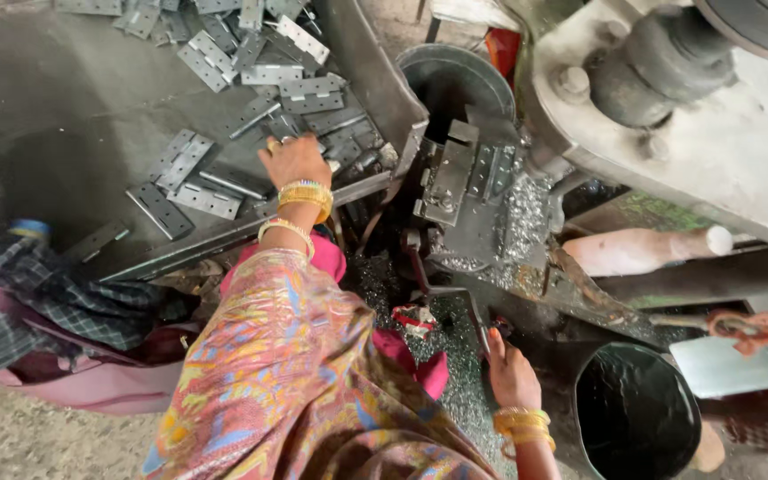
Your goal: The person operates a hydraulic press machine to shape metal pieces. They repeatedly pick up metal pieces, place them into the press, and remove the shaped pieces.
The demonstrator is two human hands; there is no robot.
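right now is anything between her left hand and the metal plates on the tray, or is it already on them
Nothing visible stands between them. The left hand already rests on the pile of grey perforated metal plates on the sloped tray, fingers down among them. The right hand is apart, on a dark lever near the black bucket.

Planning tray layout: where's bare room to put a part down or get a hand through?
Bare: the tray left half, between its left edge and the plates. Crowded: the top and right of the tray under piled plates, where the left hand reaches. The press bed is tight, strewn with chips. The right hand grips a lever beside the bucket.
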